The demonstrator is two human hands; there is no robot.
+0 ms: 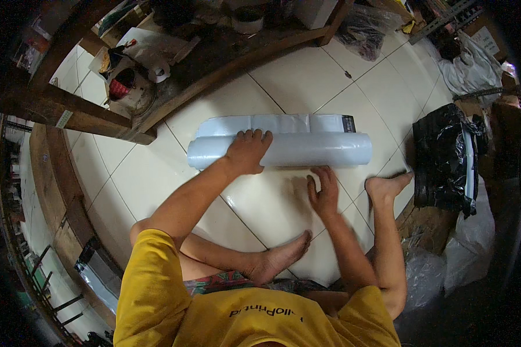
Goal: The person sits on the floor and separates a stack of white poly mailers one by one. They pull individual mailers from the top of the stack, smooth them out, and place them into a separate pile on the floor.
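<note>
A pale blue-grey roll of plastic film lies crosswise on the tiled floor in front of me. Along its far side stretches a flat, creased strip of the same film, with a dark printed patch at its right end. My left hand grips the roll left of its middle, fingers over the top and thumb on the near side. Just short of the roll's near edge, my right hand is slightly blurred; its fingers are apart and hold nothing.
A wooden shelf frame with a dirty tub stands beyond the roll, to the left. On the right sits a black plastic-wrapped bundle, with clear plastic bags nearer me. My bare feet rest close to the roll.
</note>
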